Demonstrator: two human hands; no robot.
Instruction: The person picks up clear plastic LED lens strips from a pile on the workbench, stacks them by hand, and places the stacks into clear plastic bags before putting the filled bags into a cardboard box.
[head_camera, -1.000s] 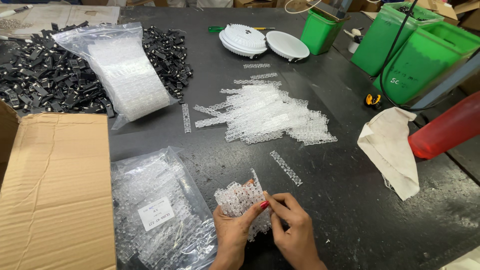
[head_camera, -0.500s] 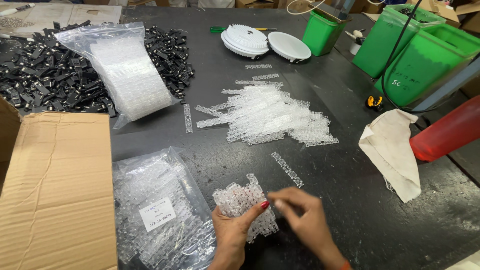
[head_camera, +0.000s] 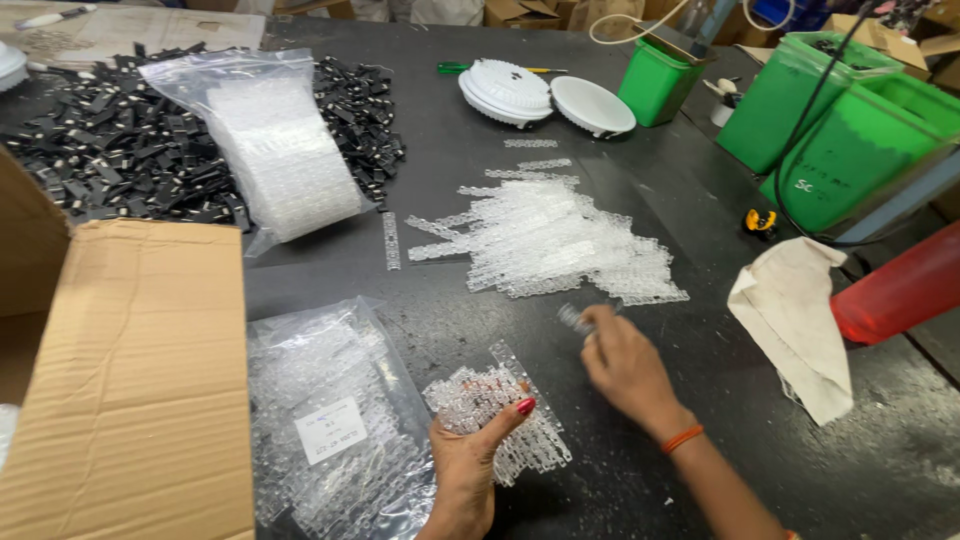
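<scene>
My left hand (head_camera: 470, 465) grips a bundle of clear plastic strips (head_camera: 498, 421) low on the dark table, thumb pressed over the top. My right hand (head_camera: 625, 365) is stretched up and to the right, pinching a single clear strip (head_camera: 572, 318) just below the loose pile of clear strips (head_camera: 555, 240) in the middle of the table. A flat clear bag of the same strips (head_camera: 335, 420), with a white label, lies beside my left hand.
An open cardboard box flap (head_camera: 130, 380) fills the left. A heap of small black parts (head_camera: 120, 150) and a full clear bag (head_camera: 275, 150) lie at the back left. White round covers (head_camera: 545, 95), green bins (head_camera: 850, 140), a white cloth (head_camera: 795, 320) and a red cylinder (head_camera: 900, 290) stand right.
My right hand has left the bundle and reached up and right to the edge of the loose pile, taking hold of a strip. My left hand keeps the bundle in place.
</scene>
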